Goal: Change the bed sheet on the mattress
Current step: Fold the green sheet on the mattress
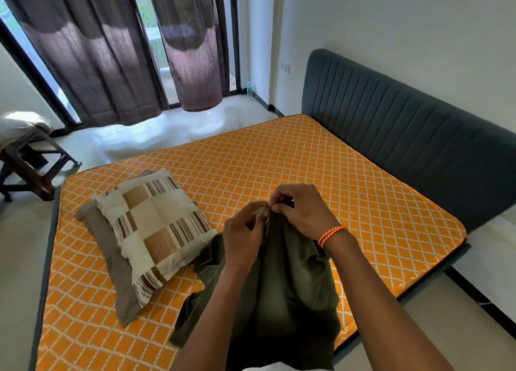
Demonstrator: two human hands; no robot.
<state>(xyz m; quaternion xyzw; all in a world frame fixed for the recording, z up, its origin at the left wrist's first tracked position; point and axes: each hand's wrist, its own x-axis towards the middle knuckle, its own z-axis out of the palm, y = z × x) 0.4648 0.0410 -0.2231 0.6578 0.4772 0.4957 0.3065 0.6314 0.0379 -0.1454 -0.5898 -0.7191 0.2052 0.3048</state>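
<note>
Mattress (279, 158), orange and diamond-quilted, is lying bare against the grey headboard (405, 114), with two pillows (150, 231) sitting near its foot end. Olive bed sheet (290, 281) is hanging bunched over the near edge. Left hand (245, 239) and right hand (301, 211) are both pinching its top hem. Best, I'd judge, to find a corner before spreading; open room is lying toward the headboard.

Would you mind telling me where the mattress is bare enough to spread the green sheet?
The orange mattress is bare along the grey headboard and across its far edge toward the curtains. The near left is crowded: two stacked pillows lie there. The green sheet, pinched by the left hand and right hand, covers the near middle.
</note>
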